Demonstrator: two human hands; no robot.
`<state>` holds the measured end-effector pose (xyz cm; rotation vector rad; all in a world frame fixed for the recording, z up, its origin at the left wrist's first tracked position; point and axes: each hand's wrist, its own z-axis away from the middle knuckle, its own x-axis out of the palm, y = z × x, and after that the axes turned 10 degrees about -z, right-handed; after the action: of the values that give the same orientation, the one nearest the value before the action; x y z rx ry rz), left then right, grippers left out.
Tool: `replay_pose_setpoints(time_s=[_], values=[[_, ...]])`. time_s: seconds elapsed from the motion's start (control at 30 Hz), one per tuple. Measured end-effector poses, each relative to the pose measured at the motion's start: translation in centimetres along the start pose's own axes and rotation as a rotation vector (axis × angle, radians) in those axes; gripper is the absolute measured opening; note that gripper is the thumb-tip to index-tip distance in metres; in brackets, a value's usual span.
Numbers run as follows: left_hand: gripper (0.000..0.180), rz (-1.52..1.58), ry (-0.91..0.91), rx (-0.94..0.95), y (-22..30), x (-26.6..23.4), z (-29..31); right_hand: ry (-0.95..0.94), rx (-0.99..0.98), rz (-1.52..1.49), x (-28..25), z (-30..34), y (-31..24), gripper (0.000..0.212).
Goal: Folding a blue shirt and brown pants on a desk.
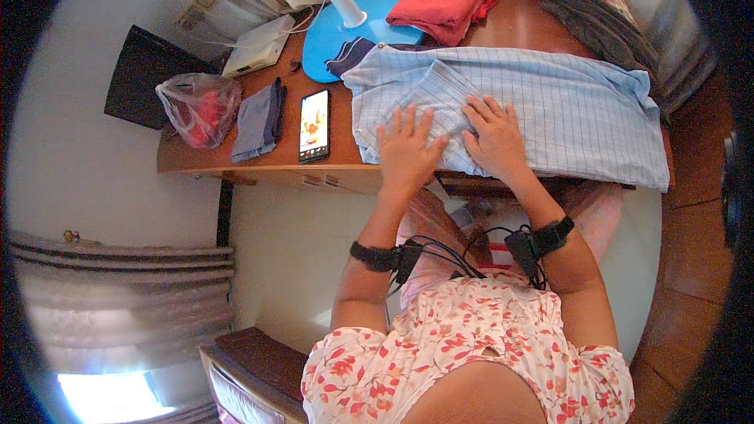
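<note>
A light blue shirt point(565, 110) with thin dark checked lines lies stretched across the wooden table, partly folded, its dark collar end to the left. My left hand point(410, 151) rests flat on the shirt's left part, fingers spread. Beside it, my right hand point(496, 137) also presses palm down on the cloth, fingers apart, near a folded-over sleeve point(444, 90). Neither hand grips anything. The shirt's right end reaches the table's near right edge. What lies beneath the shirt is hidden.
Left of the shirt are a lit phone point(314, 127), a small folded blue-grey cloth point(258, 122) and a clear plastic bag point(200, 110) with something red inside. Behind stand a blue round base point(322, 43) with a white pole, folded red cloth point(440, 8) and dark clothes point(593, 23).
</note>
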<state>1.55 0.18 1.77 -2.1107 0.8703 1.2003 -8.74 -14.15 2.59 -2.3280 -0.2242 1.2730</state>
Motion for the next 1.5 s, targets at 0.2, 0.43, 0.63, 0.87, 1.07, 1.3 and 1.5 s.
replay_pose_setpoints(time_s=[0.2, 0.43, 0.63, 0.87, 1.07, 1.3, 1.5], values=[[0.050, -0.054, 0.037, -0.079, -1.5, 0.2, 0.9, 0.023, -0.003, -0.006, 0.5, 0.3, 0.4, 0.039], [0.024, 0.276, -0.110, -0.428, -4.7, -2.8, 1.7, 0.015, -0.003, 0.003, 0.7, 0.2, 0.5, 0.039], [0.028, 0.343, 0.003, -0.644, -6.9, -2.3, 1.7, 0.048, -0.018, -0.004, 0.8, -0.2, 0.5, 0.039], [0.043, 0.298, -0.053, -0.728, -6.3, -2.1, -0.5, -0.066, 0.145, -0.126, 0.5, -1.0, 0.8, 0.048], [0.045, 0.448, -0.164, -0.746, -8.3, 0.1, -1.0, 0.275, 0.085, -0.559, 1.5, -3.7, -3.5, 0.068], [0.033, 1.279, -0.007, -0.407, -7.4, 0.0, -1.4, 0.180, 0.352, -0.291, 6.5, -4.7, -2.4, 0.074], [0.048, 2.146, 0.084, -0.692, -6.8, 0.5, -1.8, 0.126, 0.336, -0.262, 6.7, -4.7, -3.8, 0.069]])
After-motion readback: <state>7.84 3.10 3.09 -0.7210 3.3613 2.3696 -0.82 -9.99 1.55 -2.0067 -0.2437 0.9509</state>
